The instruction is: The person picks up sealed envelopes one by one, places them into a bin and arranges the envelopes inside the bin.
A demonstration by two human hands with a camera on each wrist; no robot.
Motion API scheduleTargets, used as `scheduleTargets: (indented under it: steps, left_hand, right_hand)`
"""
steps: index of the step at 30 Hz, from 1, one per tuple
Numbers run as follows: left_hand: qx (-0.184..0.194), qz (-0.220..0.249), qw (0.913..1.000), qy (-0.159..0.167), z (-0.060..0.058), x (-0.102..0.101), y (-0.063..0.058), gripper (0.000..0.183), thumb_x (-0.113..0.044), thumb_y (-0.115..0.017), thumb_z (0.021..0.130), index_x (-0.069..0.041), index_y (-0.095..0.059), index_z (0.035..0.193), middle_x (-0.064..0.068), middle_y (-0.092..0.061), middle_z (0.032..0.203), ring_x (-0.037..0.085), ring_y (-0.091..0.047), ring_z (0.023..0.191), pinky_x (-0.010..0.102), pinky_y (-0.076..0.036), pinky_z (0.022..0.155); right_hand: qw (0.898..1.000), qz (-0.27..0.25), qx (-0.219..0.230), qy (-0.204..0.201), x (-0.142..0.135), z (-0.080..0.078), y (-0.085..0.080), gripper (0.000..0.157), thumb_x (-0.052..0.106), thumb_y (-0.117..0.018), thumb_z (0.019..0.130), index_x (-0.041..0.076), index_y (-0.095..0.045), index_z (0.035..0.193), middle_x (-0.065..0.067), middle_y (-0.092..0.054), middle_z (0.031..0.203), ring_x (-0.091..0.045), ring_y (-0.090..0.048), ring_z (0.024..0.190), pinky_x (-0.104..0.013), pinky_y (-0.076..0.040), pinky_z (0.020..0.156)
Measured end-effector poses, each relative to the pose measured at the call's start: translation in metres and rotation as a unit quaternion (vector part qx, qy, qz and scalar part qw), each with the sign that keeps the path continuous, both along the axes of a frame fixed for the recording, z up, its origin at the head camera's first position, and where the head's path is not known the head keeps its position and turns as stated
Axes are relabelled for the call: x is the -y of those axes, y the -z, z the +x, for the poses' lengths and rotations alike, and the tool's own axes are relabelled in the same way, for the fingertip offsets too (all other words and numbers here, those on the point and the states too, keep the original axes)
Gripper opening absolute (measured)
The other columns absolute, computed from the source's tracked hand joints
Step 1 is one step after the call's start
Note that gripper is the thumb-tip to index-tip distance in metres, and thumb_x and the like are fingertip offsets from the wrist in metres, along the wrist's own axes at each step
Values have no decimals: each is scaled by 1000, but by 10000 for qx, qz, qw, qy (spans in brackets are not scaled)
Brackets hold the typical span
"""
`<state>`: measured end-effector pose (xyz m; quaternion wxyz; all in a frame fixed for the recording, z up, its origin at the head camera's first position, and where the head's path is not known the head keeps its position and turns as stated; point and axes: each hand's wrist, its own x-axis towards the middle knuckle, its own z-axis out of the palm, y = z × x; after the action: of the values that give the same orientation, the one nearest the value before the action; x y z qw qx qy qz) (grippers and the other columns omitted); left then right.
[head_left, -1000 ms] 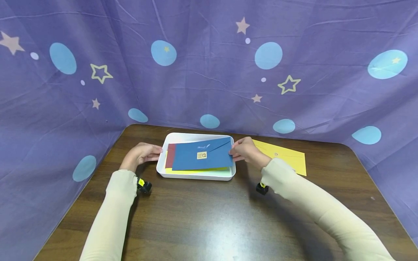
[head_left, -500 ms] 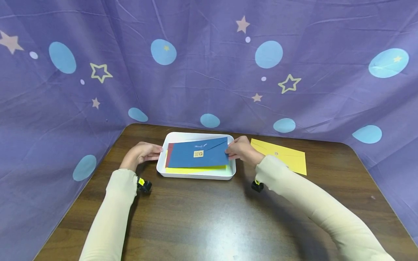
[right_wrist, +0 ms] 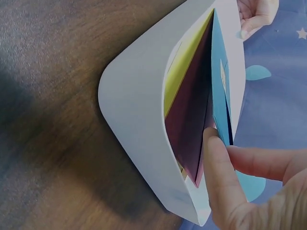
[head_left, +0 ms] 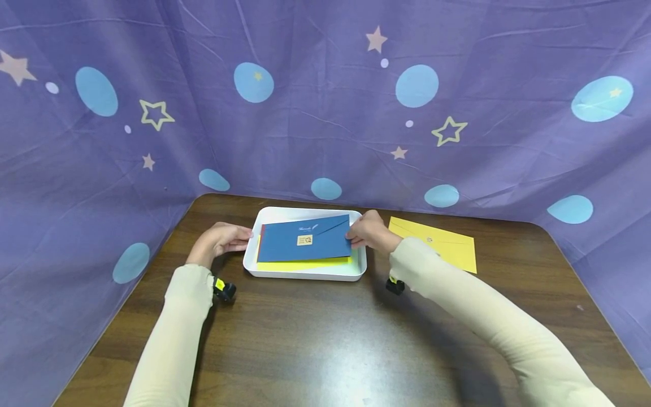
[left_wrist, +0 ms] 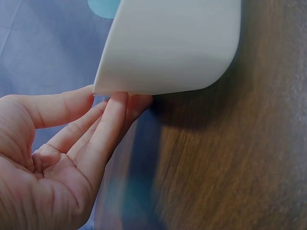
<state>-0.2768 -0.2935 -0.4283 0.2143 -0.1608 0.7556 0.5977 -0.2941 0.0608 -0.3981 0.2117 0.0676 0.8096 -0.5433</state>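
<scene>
A white tray (head_left: 305,276) holds a stack of envelopes. On top lies a blue envelope (head_left: 325,243) with a small beige sticker, its right end raised. Pinched between the thumb and fingers of my right hand (head_left: 371,230) is that raised end. Beneath it, the right wrist view shows a dark red envelope (right_wrist: 189,129) and a yellow one (right_wrist: 184,79) inside the tray. My left hand (head_left: 221,240) grips the tray's left end, thumb at the rim and fingers against the outer wall (left_wrist: 163,52).
Another yellow envelope (head_left: 458,249) lies on the brown wooden table (head_left: 295,339), right of the tray and partly behind my right forearm. A purple curtain (head_left: 325,135) with stars and blue ovals hangs along the table's far edge.
My right hand has moved left with the blue envelope, which now covers more of the dark red one. My left hand and the tray have stayed in place.
</scene>
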Motion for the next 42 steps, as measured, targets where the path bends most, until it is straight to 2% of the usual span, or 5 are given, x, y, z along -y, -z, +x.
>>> scheduleTargets:
  steps: [11, 16, 25, 32, 42]
  left_hand:
    - [14, 39, 10000, -25, 0, 1, 0, 49, -2, -58, 100, 16, -45, 143, -8, -70, 76, 4, -68, 74, 21, -64, 80]
    - [-71, 132, 9999, 52, 1, 1, 1, 48, -2, -58, 100, 17, -45, 142, -8, -72, 78, 4, -70, 76, 21, -64, 79]
    - [-107, 115, 9998, 89, 1, 1, 1, 49, -2, -58, 100, 18, -45, 142, -8, -72, 80, 4, -70, 77, 20, -64, 79]
    - [-99, 57, 9999, 85, 1, 1, 2, 49, -3, -58, 100, 17, -45, 142, -8, -72, 79, 4, -69, 76, 20, -64, 78]
    - [-73, -4, 10000, 5, 0, 0, 2, 49, -4, -59, 100, 17, -46, 142, -8, -71, 79, 4, -69, 75, 20, -64, 78]
  right_hand:
    - [9992, 384, -10, -105, 4, -7, -2, 16, -8, -75, 83, -11, -65, 96, -16, -68, 77, -20, -69, 64, -38, -68, 75]
    - [9983, 517, -130, -233, 7, -9, -4, 19, -7, -77, 82, -12, -65, 96, -17, -69, 76, -25, -72, 66, -41, -67, 77]
    - [9903, 1325, -212, -362, 14, -11, -8, 15, -2, -81, 81, -8, -70, 88, -15, -71, 73, -33, -77, 78, -39, -67, 75]
    - [9792, 1895, -393, -615, 18, -15, -11, 12, -1, -81, 81, -5, -70, 83, -14, -71, 73, -30, -77, 76, -36, -67, 72]
    - [9512, 2869, -463, -1034, 27, -24, -12, 19, 4, -81, 83, -2, -67, 95, -14, -73, 74, -26, -77, 70, -35, -67, 69]
